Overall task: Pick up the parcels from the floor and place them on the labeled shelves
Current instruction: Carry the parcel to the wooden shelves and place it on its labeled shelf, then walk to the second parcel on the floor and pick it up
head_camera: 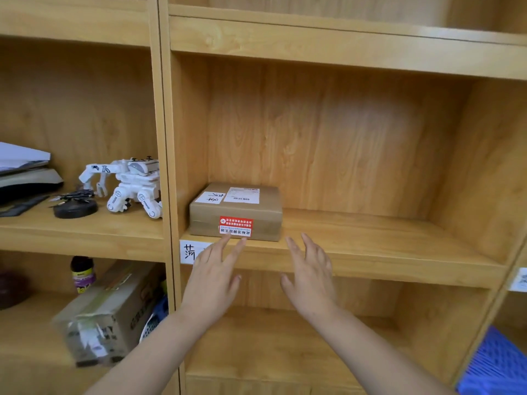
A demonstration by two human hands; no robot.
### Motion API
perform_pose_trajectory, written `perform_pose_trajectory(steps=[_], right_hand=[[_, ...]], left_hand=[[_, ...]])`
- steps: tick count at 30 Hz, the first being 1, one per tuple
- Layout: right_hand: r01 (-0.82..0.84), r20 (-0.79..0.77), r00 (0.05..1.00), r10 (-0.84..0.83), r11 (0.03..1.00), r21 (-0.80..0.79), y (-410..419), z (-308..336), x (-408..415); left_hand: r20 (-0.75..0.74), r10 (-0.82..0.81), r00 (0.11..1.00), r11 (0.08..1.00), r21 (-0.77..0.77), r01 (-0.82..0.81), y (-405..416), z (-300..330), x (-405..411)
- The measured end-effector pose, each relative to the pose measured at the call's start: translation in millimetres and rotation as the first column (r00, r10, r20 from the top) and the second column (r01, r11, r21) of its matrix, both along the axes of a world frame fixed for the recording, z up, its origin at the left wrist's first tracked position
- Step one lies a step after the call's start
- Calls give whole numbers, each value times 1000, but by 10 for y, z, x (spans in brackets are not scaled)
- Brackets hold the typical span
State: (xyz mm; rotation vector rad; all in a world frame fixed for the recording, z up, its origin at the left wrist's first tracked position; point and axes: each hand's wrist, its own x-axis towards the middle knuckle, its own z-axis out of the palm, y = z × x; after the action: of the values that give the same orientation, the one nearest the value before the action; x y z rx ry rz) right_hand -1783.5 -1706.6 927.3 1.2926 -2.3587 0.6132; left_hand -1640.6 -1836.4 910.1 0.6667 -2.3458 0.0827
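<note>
Far to the left of both hands, on the neighbouring wooden shelf, lies a stack of flat papers and dark trays [24,172], then a round black disc base [75,208] and a white plastic toy robot [129,185] with jointed legs and a claw arm. Below that, left of the left forearm, a purple-labelled bottle [82,273] stands behind a blurred cardboard box [105,315] lying tilted.

The shelving is smooth light wood with a clear grain. A white paper shelf label [189,252] with a handwritten character is stuck to the shelf edge [399,266], partly behind the left hand's fingers.

The left hand [212,277] is open and empty, fingers spread and pointing up; its fingertips reach the lower front edge of the parcel [236,210], at the red sticker [236,226], though real contact cannot be confirmed. The parcel is a flat rectangular brown cardboard box with white labels on top, resting at the left end of the shelf just above and beyond the left hand.

The right hand [309,276] is likewise open and empty, fingers loosely spread, just right of the parcel's corner and not touching it.

Low to the right of the right forearm shows a blue ribbed plastic crate [496,366].
</note>
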Motion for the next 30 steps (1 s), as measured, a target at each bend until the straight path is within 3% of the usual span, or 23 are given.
perform_pose_trajectory(steps=[6, 15, 24, 30], right_hand=[[-84, 24, 996, 83, 994, 70, 798, -135, -70], [-235, 151, 967, 208, 952, 197, 1740, -471, 165], [-443, 175, 895, 410, 861, 251, 1997, -774, 1035], [-606, 240, 795, 557, 729, 318, 2060, -934, 2068]], left_hand=[[7, 56, 998, 995, 87, -57, 828, -189, -10], [8, 140, 990, 921, 365, -133, 2034, -683, 422], [93, 315, 945, 839, 438, -323, 2704, -880, 1471], [99, 494, 864, 727, 498, -473, 3201, -1055, 2632]])
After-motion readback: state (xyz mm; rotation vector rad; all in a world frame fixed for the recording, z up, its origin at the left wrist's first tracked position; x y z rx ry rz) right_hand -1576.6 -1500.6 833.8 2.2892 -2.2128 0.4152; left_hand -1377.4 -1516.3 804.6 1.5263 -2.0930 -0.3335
